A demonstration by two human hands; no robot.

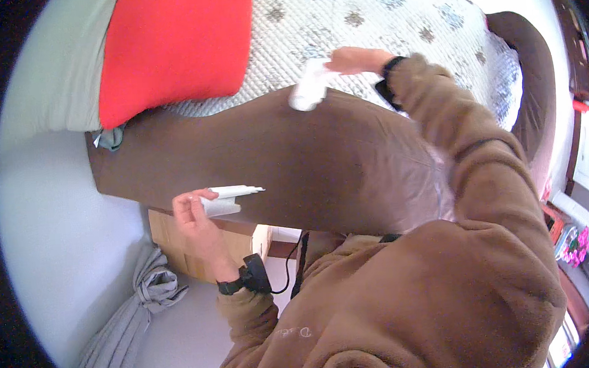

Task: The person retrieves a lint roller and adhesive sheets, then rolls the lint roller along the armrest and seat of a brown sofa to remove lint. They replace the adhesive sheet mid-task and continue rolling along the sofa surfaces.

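My left hand (195, 218) pinches a folded white sheet, possibly paper or tissue (220, 206), over the near edge of a long brown upholstered panel (272, 150). The sheet's ends point to the right, and one edge looks ragged. Farther up, my right hand (355, 60) grips a white, roughly cylindrical bundle (310, 89) at its upper end. Blur hides what this bundle is made of. It hangs over the border between the brown panel and a quilted floral bedcover (355, 18). Each wrist wears a black strap with a small dark device.
A bright red cushion or folded cloth (180, 44) lies on the bed at upper left. Beneath the panel stands a light wooden cabinet (192, 241). A knotted grey curtain (154, 288) hangs beside the wall. A black cable (289, 280) runs from the left wrist device. Pink flowers (579, 247) stand far right.
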